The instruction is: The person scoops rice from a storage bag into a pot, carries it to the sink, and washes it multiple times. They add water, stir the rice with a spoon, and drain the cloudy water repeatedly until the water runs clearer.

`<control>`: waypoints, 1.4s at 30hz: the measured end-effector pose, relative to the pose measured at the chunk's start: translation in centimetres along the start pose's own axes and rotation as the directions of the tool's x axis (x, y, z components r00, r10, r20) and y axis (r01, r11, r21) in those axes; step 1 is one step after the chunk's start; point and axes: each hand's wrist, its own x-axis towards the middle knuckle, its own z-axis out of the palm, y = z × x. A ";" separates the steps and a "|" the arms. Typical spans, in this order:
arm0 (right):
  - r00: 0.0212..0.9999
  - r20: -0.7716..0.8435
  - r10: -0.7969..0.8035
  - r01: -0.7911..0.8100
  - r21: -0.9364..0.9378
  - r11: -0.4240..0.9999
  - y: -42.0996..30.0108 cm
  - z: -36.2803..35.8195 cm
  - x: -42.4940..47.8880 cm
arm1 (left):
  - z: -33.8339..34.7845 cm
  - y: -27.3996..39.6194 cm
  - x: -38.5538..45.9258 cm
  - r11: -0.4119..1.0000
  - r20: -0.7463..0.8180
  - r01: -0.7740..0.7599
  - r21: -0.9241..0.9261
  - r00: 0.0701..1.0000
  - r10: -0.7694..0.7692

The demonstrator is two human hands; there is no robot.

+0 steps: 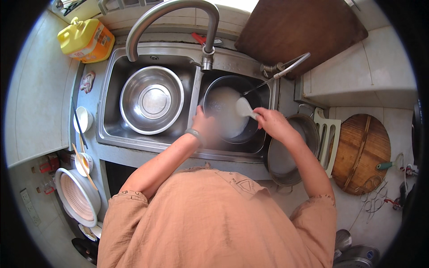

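Note:
A dark round pot (252, 134) sits in the right sink basin with cloudy whitish liquid (225, 110) inside. My right hand (273, 122) is closed around the handle of a white rice paddle or ladle (245, 108), whose broad head is in the pot over the liquid. At the pot's left side, my left hand (205, 125) grips the rim, partly blurred. From a slim faucet (288, 68) at the right, a thin spout or stream reaches down over the pot. In the left basin lies a wide stainless steel bowl (152, 99) with nothing in it.
A large curved tap (211, 37) arches over the sink. Left stand a yellow jug (86, 40), white bowls (86, 122) with chopsticks (79, 123) and a colander (78, 197). Right are a big pan (283, 160), a round wooden board (360, 154) and a brown board (301, 30).

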 end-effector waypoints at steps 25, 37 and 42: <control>0.996 -0.009 -0.085 0.077 -0.352 0.933 1.1 1.4 -0.6 | -1.6 6.9 -4.9 0.811 0.212 0.386 -0.439 0.922 -0.324; 0.963 -0.199 -0.180 0.151 -0.155 0.976 1.2 7.7 6.1 | -1.4 3.6 -3.6 0.998 0.212 0.063 -0.024 0.976 -0.057; 0.956 0.139 -0.259 0.248 0.093 0.964 -1.9 7.3 3.1 | -1.8 3.1 -2.9 0.998 0.227 -0.037 -0.054 0.973 0.049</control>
